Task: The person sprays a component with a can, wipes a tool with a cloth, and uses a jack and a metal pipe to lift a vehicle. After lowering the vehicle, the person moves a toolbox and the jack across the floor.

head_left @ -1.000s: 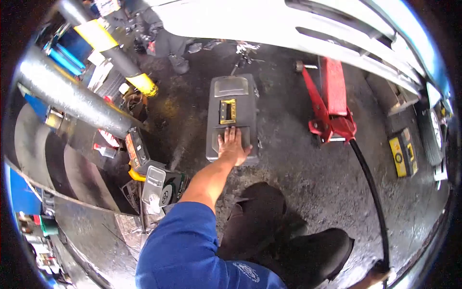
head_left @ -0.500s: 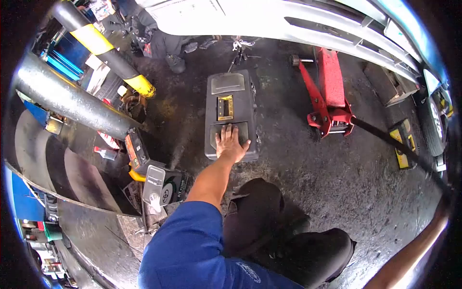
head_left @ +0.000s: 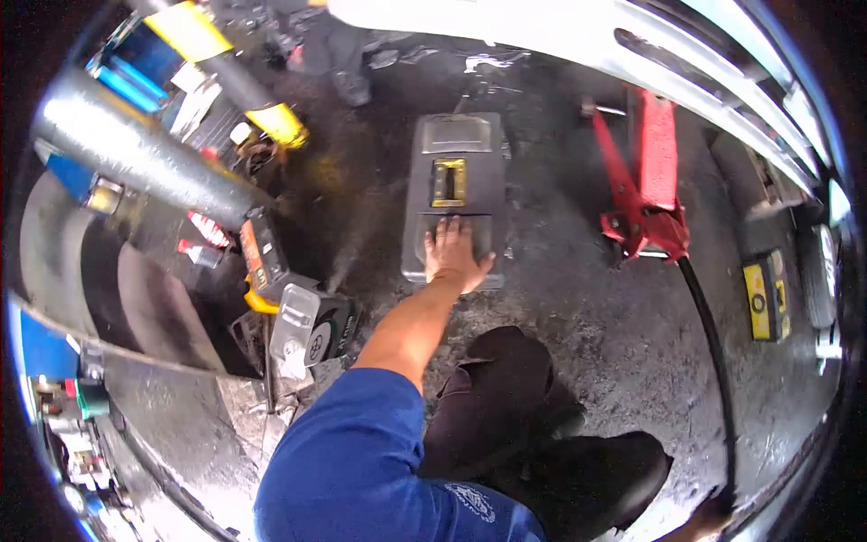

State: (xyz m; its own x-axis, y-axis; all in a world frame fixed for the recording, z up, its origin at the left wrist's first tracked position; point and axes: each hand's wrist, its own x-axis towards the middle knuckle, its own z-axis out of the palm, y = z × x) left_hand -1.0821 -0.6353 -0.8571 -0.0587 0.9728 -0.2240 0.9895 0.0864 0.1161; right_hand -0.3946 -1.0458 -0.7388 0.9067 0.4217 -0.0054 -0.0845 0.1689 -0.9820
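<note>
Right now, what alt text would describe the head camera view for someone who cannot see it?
A person's left hand presses flat on the near end of a grey toolbox lying on a grimy workshop floor. A red floor jack stands to its right, under a white vehicle.

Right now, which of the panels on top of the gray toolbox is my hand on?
The left hand lies flat on the toolbox panel nearest you, below the yellow-framed handle, not the far one.

closed grey toolbox point(head_left: 454, 172) with yellow latch, flat on the grimy floor
</note>
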